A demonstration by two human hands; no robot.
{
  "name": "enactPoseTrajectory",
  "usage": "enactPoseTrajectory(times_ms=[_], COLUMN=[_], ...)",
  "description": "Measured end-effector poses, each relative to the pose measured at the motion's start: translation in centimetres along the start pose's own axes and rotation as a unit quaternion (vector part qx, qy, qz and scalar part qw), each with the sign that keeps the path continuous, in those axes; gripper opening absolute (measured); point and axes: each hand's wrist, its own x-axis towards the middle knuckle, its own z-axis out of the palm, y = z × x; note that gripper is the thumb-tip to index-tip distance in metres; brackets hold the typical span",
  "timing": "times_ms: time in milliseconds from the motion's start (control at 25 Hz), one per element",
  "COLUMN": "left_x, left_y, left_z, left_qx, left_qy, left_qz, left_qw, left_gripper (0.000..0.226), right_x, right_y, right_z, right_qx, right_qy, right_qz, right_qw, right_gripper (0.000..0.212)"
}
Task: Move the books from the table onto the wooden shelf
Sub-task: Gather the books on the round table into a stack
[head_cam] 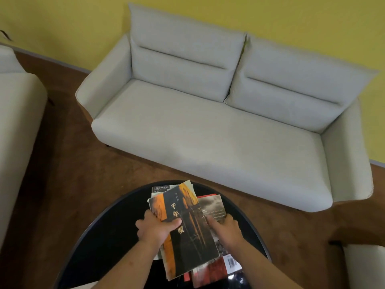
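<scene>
A pile of books lies on a round black table (108, 230) at the bottom of the view. The top one is a dark book with orange edges (187, 236) and pale characters on its cover. My left hand (155, 227) grips its left edge, thumb across the cover. My right hand (226, 228) reaches under its right side, fingers on a book with a grey photo cover (213, 205). A red and white book (216, 270) lies nearest me, and a dark book (159, 188) peeks out at the far end. No wooden shelf is in view.
A pale grey two-seat sofa (208, 132) stands beyond the table against a yellow wall. Another pale seat (16, 122) is at the left edge and a third piece (364, 265) at the lower right. Brown carpet (62, 174) surrounds the table.
</scene>
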Motion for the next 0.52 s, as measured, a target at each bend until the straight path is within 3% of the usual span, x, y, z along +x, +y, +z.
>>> enactPoseTrajectory(times_ms=[40, 120, 240, 320, 440, 520], left_x=[-0.1, -0.2, -0.6, -1.2, -1.0, -0.3], left_y=[0.0, -0.1, -0.2, -0.1, 0.0, -0.1], left_z=[-0.1, -0.2, -0.1, -0.2, -0.5, -0.7], left_qx=[0.018, 0.011, -0.143, -0.156, -0.02, 0.069], left_qy=[0.011, 0.032, -0.003, -0.019, 0.029, 0.033], left_qz=[0.013, 0.057, 0.147, 0.185, 0.179, 0.141], left_qw=[1.0, 0.998, 0.979, 0.97, 0.983, 0.987], left_gripper=[0.104, 0.096, 0.066, 0.054, 0.057, 0.073], right_x=[0.6, 0.0, -1.1, -1.3, -0.9, -0.8], right_y=[0.6, 0.4, -0.3, -0.5, -1.4, -2.2], right_z=[0.2, 0.2, -0.1, 0.0, 0.3, 0.7], right_qx=[-0.002, 0.024, 0.084, 0.125, 0.15, 0.171], right_qy=[0.0, -0.001, 0.011, 0.027, 0.045, 0.032], right_qz=[0.006, 0.017, 0.03, 0.044, 0.054, 0.046], right_qw=[1.0, 1.0, 0.996, 0.991, 0.986, 0.984], right_gripper=[0.119, 0.095, 0.073, 0.054, 0.037, 0.052])
